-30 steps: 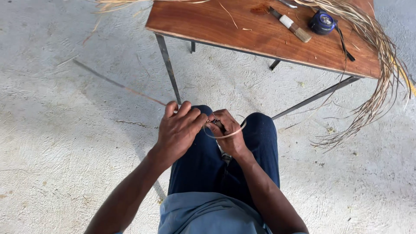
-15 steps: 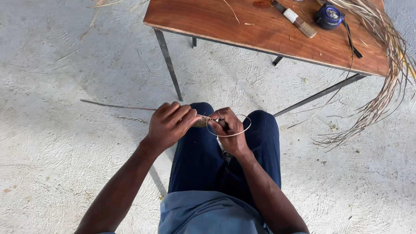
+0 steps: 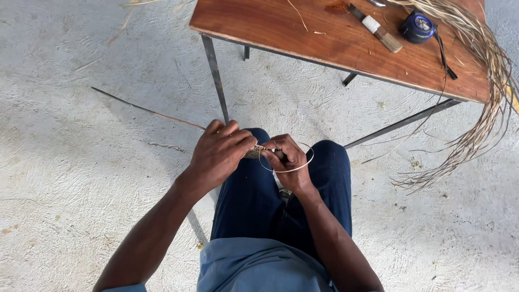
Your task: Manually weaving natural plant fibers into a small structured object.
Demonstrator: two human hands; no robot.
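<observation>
Head cam: my left hand (image 3: pixel 219 154) has a closed grip on a small woven fibre piece (image 3: pixel 254 153), my right hand (image 3: pixel 286 162) pinches a thin looped strip (image 3: pixel 294 167), both over my knees. Behind them sits the wooden table (image 3: pixel 324 38) with dry fibres (image 3: pixel 486 81).

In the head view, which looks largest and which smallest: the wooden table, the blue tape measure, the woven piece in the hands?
1. Wooden table, far the largest, though cut off by the frame.
2. Blue tape measure.
3. Woven piece, mostly hidden by the left hand, so its rank is unsure.
</observation>
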